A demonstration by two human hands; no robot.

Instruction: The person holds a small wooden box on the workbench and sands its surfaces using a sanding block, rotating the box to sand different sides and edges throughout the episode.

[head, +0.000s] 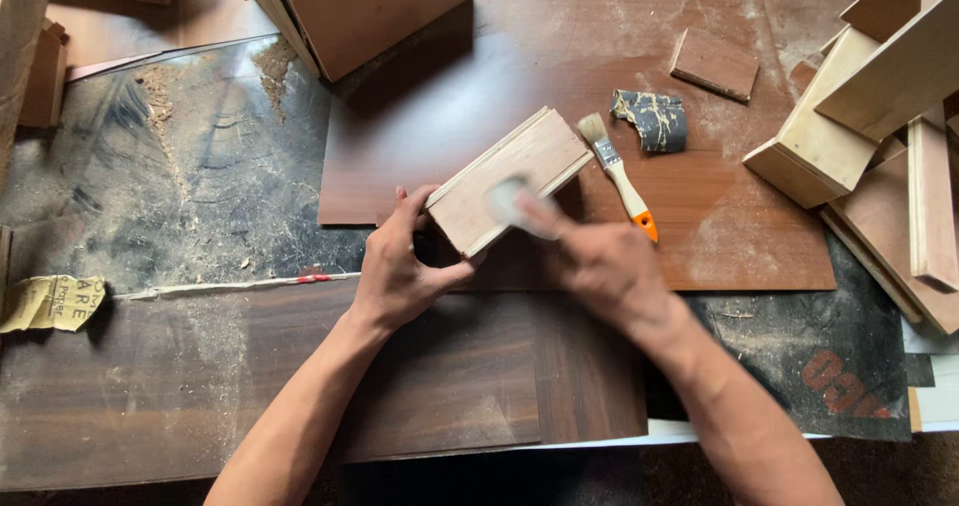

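Observation:
A pale wooden block [524, 161] lies tilted on a reddish-brown board [559, 76]. My left hand [400, 266] grips its near left corner, thumb and fingers around the end. My right hand [599, 266] is blurred with motion and presses a small pale pad or cloth [507, 203] against the block's near face; what the pad is I cannot tell. A small paintbrush [621, 176] with a cream handle and orange tip lies on the board just right of the block, apart from both hands.
A crumpled dark sandpaper scrap [654, 119] and a small brown wood tile [713, 63] lie behind the brush. Stacked pale planks [869, 106] fill the right edge. A wooden box [370, 6] stands at the back. Sawdust covers black sheeting [190, 166] on the left, near a yellow paper scrap [50, 301].

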